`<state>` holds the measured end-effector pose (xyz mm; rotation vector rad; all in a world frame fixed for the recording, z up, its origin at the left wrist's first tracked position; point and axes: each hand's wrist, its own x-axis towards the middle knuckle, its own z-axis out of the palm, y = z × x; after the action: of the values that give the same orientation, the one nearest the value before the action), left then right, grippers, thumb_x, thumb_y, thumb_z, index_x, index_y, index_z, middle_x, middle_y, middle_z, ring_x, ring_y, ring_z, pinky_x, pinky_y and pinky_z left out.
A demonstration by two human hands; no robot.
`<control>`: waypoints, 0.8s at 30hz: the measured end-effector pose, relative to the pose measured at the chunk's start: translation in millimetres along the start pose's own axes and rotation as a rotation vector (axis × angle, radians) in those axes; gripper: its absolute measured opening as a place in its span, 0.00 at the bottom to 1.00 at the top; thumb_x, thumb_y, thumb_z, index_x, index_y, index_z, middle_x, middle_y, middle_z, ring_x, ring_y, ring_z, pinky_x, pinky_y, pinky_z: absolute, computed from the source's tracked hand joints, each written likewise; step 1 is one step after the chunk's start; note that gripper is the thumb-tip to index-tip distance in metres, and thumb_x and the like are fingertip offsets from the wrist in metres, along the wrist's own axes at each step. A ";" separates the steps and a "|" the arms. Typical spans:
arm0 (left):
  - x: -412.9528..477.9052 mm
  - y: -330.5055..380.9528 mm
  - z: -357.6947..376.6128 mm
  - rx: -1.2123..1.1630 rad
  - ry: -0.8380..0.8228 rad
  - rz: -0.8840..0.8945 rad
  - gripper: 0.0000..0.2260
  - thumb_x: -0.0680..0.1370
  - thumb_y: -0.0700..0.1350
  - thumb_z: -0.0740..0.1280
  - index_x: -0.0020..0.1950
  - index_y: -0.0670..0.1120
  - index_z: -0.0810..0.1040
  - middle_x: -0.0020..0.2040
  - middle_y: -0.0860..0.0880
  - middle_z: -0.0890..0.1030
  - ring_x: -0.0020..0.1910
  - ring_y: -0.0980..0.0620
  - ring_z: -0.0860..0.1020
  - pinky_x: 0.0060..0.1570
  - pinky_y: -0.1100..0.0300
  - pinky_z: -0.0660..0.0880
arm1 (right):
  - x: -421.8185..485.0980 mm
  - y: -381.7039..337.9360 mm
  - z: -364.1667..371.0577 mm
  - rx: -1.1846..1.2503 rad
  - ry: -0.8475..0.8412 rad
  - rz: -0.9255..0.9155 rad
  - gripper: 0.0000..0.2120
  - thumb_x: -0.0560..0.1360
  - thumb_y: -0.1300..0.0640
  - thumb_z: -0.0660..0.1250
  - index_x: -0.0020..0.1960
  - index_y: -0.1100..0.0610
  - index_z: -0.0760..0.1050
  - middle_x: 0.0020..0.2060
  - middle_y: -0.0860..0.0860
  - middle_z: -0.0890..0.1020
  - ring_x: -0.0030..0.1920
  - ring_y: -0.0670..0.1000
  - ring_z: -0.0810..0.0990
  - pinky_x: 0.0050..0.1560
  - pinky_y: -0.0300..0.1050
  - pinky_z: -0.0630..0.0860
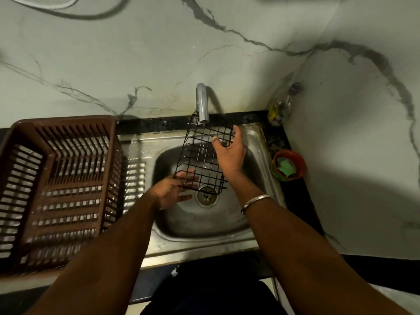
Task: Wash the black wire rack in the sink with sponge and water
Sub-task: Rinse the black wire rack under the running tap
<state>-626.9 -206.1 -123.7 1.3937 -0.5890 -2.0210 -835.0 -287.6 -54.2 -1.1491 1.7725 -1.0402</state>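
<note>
Head camera is looking straight down into the sink [204,226], and I've got both hands on the black wire rack [205,159], which is held tilted in the air over the basin, its far end up under the tap [202,103] and its near end low over the drain [206,197]. My view of the right hand [229,153] is good: the thumb lies across the top of the mesh, the fingers hook round the rack's far right edge, so that hand is clamped on the wire. A metal bangle [256,202] sits on that wrist. The left hand [171,189] has the near left corner: several fingers show through the mesh from behind, fairly straight, another finger runs just under the bottom rim, and the corner is pinched between them. A thin stream of water [203,137] drops from the spout just to the left of the right thumb and passes through the wires. Well off to the right of the right fingers, on the dark counter edge, stands an orange pot [300,164] with the green sponge [286,168] inside; neither hand touches it. Beyond the right fingertips, in the corner, there is a clear bottle [281,105]. To the left of the left hand's knuckles, on the draining board, sits a brown slatted basket [56,178].
</note>
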 end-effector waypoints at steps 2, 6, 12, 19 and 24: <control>-1.9 4.8 -4.6 0.246 -0.028 -0.080 0.18 0.83 0.44 0.68 0.74 0.49 0.78 0.66 0.44 0.85 0.65 0.41 0.82 0.71 0.37 0.74 | 5.3 0.3 -4.1 -0.017 -0.032 -0.036 0.41 0.75 0.46 0.77 0.82 0.43 0.60 0.76 0.54 0.71 0.65 0.46 0.69 0.61 0.46 0.76; 0.5 16.9 -16.6 0.515 0.003 -0.103 0.18 0.81 0.42 0.72 0.71 0.49 0.79 0.61 0.43 0.87 0.66 0.36 0.82 0.71 0.38 0.75 | 18.3 1.2 -9.9 -0.062 -0.088 -0.071 0.41 0.74 0.47 0.78 0.81 0.40 0.61 0.77 0.54 0.70 0.72 0.52 0.71 0.61 0.48 0.75; 6.8 45.6 -0.9 0.034 -0.058 0.077 0.34 0.71 0.41 0.76 0.77 0.55 0.75 0.72 0.40 0.80 0.73 0.37 0.76 0.75 0.33 0.68 | 24.1 4.6 -5.2 -0.124 -0.248 -0.158 0.41 0.73 0.48 0.78 0.79 0.38 0.61 0.75 0.56 0.70 0.66 0.50 0.70 0.56 0.45 0.73; 15.0 53.4 11.9 -0.035 0.056 0.102 0.42 0.66 0.65 0.83 0.76 0.53 0.76 0.69 0.45 0.81 0.69 0.39 0.78 0.65 0.35 0.74 | 28.5 -9.5 0.6 -0.158 -0.320 -0.246 0.41 0.73 0.48 0.79 0.79 0.38 0.61 0.73 0.56 0.73 0.68 0.51 0.72 0.61 0.52 0.78; 15.3 48.6 28.2 0.004 0.214 0.112 0.37 0.68 0.59 0.84 0.73 0.53 0.73 0.67 0.46 0.80 0.64 0.38 0.80 0.55 0.35 0.80 | 19.0 -10.6 10.7 -0.262 -0.383 -0.331 0.39 0.76 0.48 0.76 0.81 0.43 0.61 0.76 0.55 0.69 0.72 0.55 0.72 0.67 0.59 0.78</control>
<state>-646.2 -251.1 -92.0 1.5204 -0.5632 -1.7563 -827.7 -310.6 -51.6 -1.7228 1.4696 -0.7151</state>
